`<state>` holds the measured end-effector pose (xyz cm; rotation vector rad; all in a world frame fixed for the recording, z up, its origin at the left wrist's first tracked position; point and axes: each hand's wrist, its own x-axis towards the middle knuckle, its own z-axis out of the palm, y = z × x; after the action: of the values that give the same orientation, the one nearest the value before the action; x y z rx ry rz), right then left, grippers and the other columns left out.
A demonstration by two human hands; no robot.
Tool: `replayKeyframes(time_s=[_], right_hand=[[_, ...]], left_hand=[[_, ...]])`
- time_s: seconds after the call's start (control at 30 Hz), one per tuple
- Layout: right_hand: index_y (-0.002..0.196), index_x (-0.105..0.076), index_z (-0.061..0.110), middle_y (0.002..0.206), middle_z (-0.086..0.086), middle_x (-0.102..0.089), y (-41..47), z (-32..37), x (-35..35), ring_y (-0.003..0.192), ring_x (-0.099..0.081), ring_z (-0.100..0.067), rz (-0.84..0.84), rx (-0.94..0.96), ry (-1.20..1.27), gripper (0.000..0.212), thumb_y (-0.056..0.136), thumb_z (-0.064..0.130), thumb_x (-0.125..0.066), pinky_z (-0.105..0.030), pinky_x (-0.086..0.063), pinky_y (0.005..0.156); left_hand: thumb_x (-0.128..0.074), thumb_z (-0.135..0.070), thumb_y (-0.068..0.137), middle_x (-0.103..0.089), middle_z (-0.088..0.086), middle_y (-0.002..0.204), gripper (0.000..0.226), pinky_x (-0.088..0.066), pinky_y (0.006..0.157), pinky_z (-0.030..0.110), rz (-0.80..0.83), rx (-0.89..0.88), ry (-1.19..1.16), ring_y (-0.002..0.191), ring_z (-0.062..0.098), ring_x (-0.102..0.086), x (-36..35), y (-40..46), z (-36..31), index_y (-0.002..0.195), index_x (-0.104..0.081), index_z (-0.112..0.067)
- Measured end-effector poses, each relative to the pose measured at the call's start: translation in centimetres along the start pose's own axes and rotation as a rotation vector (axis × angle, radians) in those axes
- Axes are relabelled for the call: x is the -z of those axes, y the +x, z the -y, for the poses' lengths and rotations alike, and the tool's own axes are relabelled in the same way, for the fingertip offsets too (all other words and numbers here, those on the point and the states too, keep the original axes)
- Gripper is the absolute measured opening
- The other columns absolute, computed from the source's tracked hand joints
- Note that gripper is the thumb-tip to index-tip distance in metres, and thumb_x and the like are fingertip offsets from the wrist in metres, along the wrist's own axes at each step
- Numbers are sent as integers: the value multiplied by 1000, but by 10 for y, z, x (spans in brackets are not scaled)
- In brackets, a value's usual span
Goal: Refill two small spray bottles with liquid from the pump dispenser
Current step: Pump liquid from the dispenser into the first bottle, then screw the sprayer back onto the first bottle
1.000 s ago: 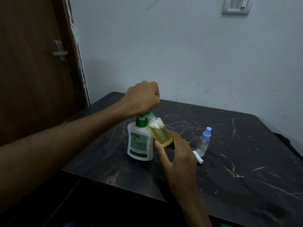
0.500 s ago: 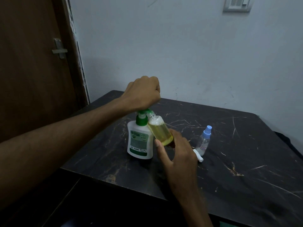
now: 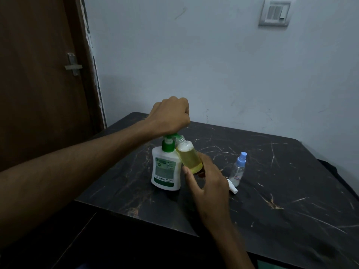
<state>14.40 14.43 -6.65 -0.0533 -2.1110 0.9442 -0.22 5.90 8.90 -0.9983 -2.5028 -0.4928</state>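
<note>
Dark marble-look tabletop (image 3: 291, 191) w/ pale and orange veins, set in the corner by the wall. On it, left-centre: white plastic pump dispenser w/ green collar and green-white label (image 3: 165, 168), upright. Right of it, well apart: small clear spray bottle w/ light-blue cap (image 3: 238, 169), upright, little white liquid at its bottom. Just beside that bottle's base, on the near-left: small white spray head (image 3: 232, 187) lying flat on the top.
</note>
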Motion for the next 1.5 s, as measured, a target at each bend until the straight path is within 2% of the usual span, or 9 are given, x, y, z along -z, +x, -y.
replayKeyframes(time_s=[0.23,0.4,0.5,0.73,0.9,1.13,1.2,1.37,1.5], right_hand=[[126,-55,42,107,25,-64,7,6,5,100,-64,1,23,-14,10,28,99,46,-64,-31,-58,83],[120,-64,35,100,22,-71,4,13,16,96,-67,2,66,-104,97,24,98,43,-68,-20,-55,79],[113,-65,37,98,23,-71,-1,15,23,96,-66,4,84,-181,138,17,97,45,-66,-13,-51,75],[108,-67,34,104,10,-77,-11,22,39,99,-73,-8,87,-285,330,20,96,50,-66,-43,-59,91],[111,-64,31,109,10,-78,-21,25,53,104,-74,-6,164,-357,384,18,99,45,-64,-44,-58,96],[113,-62,29,105,14,-76,-47,29,61,97,-73,-4,131,-365,261,17,99,39,-66,-38,-59,86],[113,-62,30,102,14,-76,-52,34,60,93,-73,-6,120,-342,229,18,98,38,-67,-40,-59,84],[116,-57,36,99,24,-75,-62,40,54,91,-73,3,150,-344,164,22,98,30,-68,-34,-59,83],[120,-51,39,101,24,-74,-65,41,50,92,-72,2,231,-323,55,26,99,33,-64,-37,-57,84]], left_hand=[[-54,-13,89,-71,4,98,13,-48,68,34,1,12,-1,81,22,-64,2,-2,0,96,-66,-14],[-53,-9,79,-67,0,80,21,-40,57,29,-20,75,-69,69,20,-60,5,0,4,62,-52,-20],[-52,-7,72,-61,-2,65,18,-48,58,33,-34,107,-97,63,22,-60,8,-1,3,58,-54,-18],[-57,-1,71,-62,-3,57,18,-54,58,33,-67,150,-161,59,20,-64,10,-1,3,62,-70,-8],[-54,-2,87,-69,1,62,29,-63,70,38,-68,149,-290,60,17,-69,18,-5,6,67,-73,-11],[-53,-20,100,-67,-2,87,16,-48,67,27,-670,-62,-222,74,12,-60,35,-93,-19,99,-68,-13],[-61,-28,98,-64,-9,92,12,-47,71,22,-513,-110,-331,79,6,-59,14,-141,-39,105,-65,-19],[-73,-47,87,-60,-24,121,46,-42,92,9,-175,81,-634,115,-2,-57,-54,-199,-58,129,-57,-38],[-77,-34,85,-68,-17,99,19,-47,74,12,-168,186,-832,96,6,-66,-70,-203,-59,101,-68,-37]])
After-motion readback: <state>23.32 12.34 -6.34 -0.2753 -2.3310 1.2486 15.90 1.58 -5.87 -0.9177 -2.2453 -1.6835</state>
